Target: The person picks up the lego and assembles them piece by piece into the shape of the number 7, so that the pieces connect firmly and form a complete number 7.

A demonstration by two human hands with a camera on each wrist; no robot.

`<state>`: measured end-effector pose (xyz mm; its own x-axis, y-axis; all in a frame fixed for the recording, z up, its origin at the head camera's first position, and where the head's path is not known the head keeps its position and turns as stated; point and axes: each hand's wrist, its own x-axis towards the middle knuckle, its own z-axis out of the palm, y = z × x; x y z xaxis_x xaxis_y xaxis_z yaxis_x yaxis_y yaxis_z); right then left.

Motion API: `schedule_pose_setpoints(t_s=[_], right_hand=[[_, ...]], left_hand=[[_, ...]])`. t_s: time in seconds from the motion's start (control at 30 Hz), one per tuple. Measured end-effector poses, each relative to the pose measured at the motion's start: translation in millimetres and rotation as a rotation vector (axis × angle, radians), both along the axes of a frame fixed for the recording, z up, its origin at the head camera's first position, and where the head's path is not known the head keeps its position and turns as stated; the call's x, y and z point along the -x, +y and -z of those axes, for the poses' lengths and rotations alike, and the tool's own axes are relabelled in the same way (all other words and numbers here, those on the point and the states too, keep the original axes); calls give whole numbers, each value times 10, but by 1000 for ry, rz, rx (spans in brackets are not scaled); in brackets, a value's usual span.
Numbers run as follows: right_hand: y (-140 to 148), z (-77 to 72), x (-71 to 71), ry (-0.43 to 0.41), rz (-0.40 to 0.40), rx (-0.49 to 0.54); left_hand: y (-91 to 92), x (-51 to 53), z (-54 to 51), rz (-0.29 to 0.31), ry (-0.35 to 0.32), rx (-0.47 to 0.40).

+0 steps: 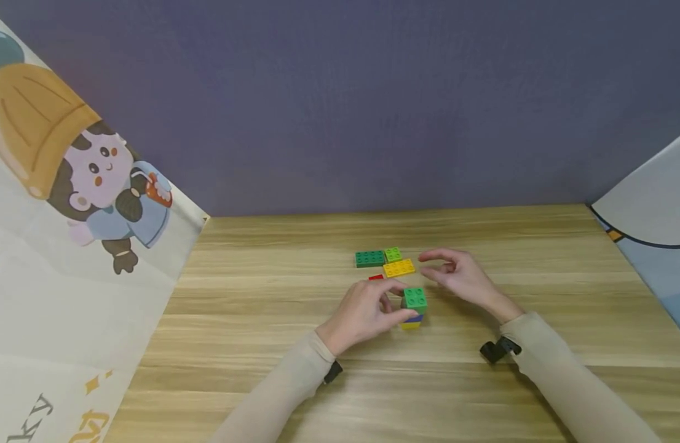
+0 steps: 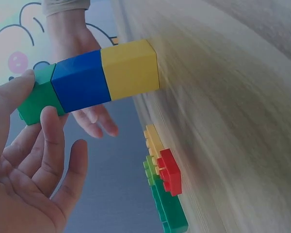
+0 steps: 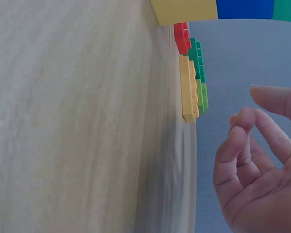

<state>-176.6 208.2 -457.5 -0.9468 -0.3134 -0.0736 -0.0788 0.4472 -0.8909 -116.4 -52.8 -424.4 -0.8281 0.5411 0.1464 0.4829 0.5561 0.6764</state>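
Observation:
My left hand [image 1: 364,312] pinches the green brick [image 1: 414,298] at the top of a small tower between thumb and fingers. Below it in the tower come a blue brick [image 2: 81,81] and, at the bottom on the table, a yellow brick [image 2: 131,69]. My right hand [image 1: 460,277] hovers to the right of the flat yellow brick [image 1: 399,267], fingers relaxed and holding nothing. Behind the tower lie a dark green brick [image 1: 370,259], a lime green brick [image 1: 393,253] and a red brick [image 2: 170,172], which my left hand partly hides in the head view.
The wood-grain table [image 1: 251,295] runs back to a dark blue-grey wall [image 1: 340,111]. A white sheet with a cartoon figure [image 1: 104,166] borders the left side, and another printed sheet [image 1: 655,191] borders the right.

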Motion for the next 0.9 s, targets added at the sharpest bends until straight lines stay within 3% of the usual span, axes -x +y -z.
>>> schedule_pose_setpoints(t_s=[0.57,0.9], right_hand=[[-71,192,201,58,-42,-87],[-125,210,292,64,-52,-111]], left_hand=[[44,45,17,-17,17,11],[59,68,23,-26,21,-4]])
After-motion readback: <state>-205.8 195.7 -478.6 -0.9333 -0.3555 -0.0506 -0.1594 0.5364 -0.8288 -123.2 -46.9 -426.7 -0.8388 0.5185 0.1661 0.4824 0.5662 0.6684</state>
